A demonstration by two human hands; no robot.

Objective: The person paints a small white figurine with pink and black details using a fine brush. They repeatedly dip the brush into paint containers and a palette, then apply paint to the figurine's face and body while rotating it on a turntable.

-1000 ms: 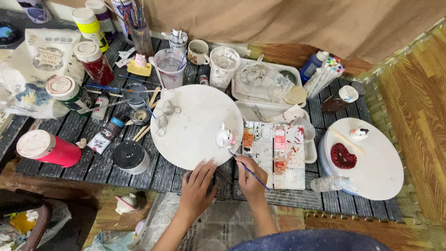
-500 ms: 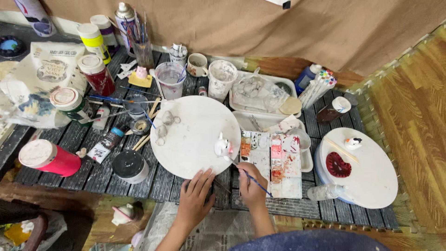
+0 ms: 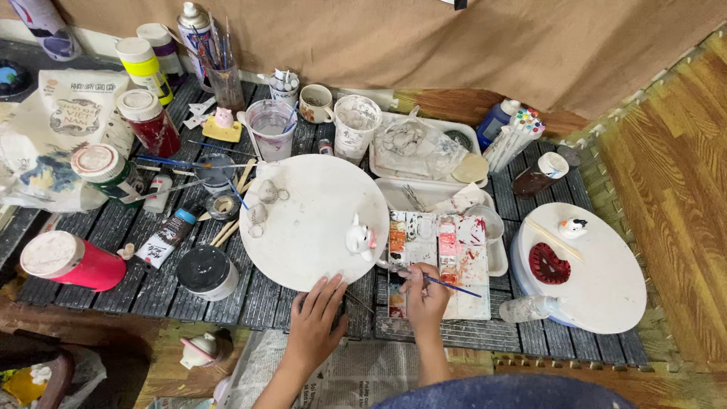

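right hand (image 3: 425,297) pinched shut on thin paintbrush (image 3: 447,285), shaft running right, tip aimed left at small white figurine (image 3: 360,238) on round white board (image 3: 318,220). left hand (image 3: 318,322) flat, empty, at the board's near edge, just below the figurine.

- Low dark slatted table (image 3: 227,291), crowded edge to edge.
- Centre: round white board (image 3: 310,227); just right of it, a paint-smeared palette (image 3: 454,254).
- Right end: second round white board (image 3: 598,280).
- Left side: pink jar (image 3: 64,261) lying down, black-lidded pot (image 3: 206,271), paint tube (image 3: 168,236).
- Back row: cups, bottles, white tray (image 3: 424,178).
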